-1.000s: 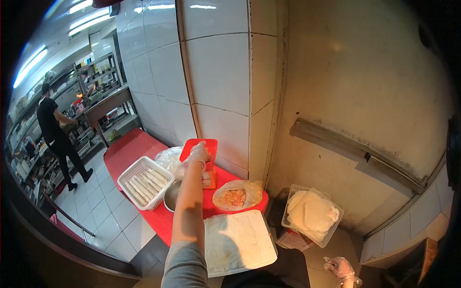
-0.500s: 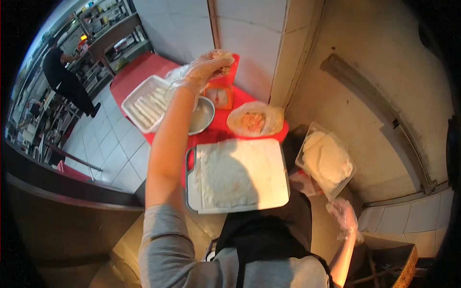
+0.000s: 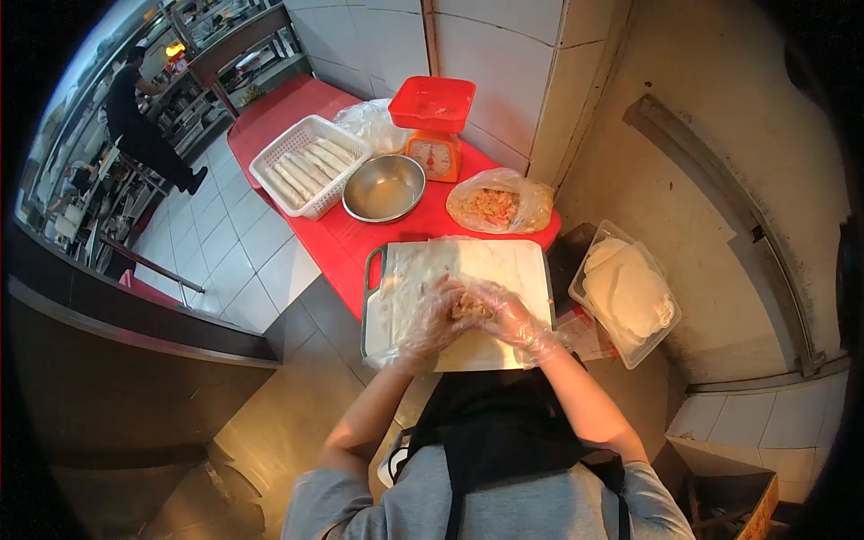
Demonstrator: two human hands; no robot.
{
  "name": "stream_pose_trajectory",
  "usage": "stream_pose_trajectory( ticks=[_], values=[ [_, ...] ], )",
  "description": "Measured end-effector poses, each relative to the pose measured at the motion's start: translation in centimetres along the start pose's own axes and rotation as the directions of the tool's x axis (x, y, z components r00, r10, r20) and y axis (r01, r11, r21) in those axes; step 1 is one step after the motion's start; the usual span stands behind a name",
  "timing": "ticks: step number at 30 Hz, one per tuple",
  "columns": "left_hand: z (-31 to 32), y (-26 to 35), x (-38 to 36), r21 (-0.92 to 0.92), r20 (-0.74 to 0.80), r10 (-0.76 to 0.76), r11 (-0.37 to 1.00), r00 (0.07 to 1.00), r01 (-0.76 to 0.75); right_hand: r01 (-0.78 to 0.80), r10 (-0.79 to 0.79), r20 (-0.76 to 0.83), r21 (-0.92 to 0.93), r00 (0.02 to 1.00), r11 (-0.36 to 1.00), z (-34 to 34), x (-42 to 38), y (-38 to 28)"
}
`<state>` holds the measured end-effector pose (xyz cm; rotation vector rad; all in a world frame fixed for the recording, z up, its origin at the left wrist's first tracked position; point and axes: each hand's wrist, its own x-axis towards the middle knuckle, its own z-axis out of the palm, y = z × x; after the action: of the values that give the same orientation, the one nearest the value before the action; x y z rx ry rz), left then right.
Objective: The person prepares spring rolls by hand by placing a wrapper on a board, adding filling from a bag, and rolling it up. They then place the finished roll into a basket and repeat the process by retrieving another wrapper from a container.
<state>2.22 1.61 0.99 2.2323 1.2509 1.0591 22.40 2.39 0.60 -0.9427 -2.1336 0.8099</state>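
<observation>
A clump of chopped filling (image 3: 470, 308) sits between my two hands, low over the cutting board (image 3: 540, 297). My left hand (image 3: 434, 322) curls around its left side, and my right hand (image 3: 513, 319) closes in from the right. Clear plastic gloves cover both. Under them a thin pale wrapper sheet (image 3: 407, 274) lies flat on the board. Behind the board, an open plastic bag (image 3: 531, 202) holds more orange filling (image 3: 493, 207). The orange scale (image 3: 434, 157) carries a red tray (image 3: 432, 102) with only small traces in it.
On the red table (image 3: 317, 241) stand a white basket (image 3: 317, 207) of pale rolls (image 3: 310, 169), a metal bowl (image 3: 409, 187) with cloudy liquid and a crumpled plastic bag (image 3: 373, 124). Right of the board, a plastic container (image 3: 635, 356) holds stacked wrappers (image 3: 625, 286). A co-worker (image 3: 144, 121) stands far left.
My left hand has come down from the scale's tray to the board, bringing the filling. My right hand has moved from beside the wrapper container to meet it.
</observation>
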Motion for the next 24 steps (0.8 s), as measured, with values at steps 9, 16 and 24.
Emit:
stream_pose_trajectory(
  ticks=[9, 16, 24],
  values=[
    [-2.0, 0.2, -1.4, -0.587, 0.369, -0.206, 0.705, 0.907, 0.398, 0.136, -0.136, 0.011, -0.131, 0.991, 0.982, 0.5, 0.3, -0.7],
    [-3.2, -0.6, -3.1, -0.641, 0.349, -0.225, 0.651, 0.910, 0.407, 0.095, -0.094, 0.009, -0.018, 0.995, 0.995, 0.5, 0.2, -1.3],
    [-3.6, -0.7, -3.5, -0.286, 0.125, -0.084, 0.951, 0.989, 0.117, -0.026, 0.044, -0.084, 0.206, 0.996, 0.978, 1.4, 0.5, -2.2]
  ],
)
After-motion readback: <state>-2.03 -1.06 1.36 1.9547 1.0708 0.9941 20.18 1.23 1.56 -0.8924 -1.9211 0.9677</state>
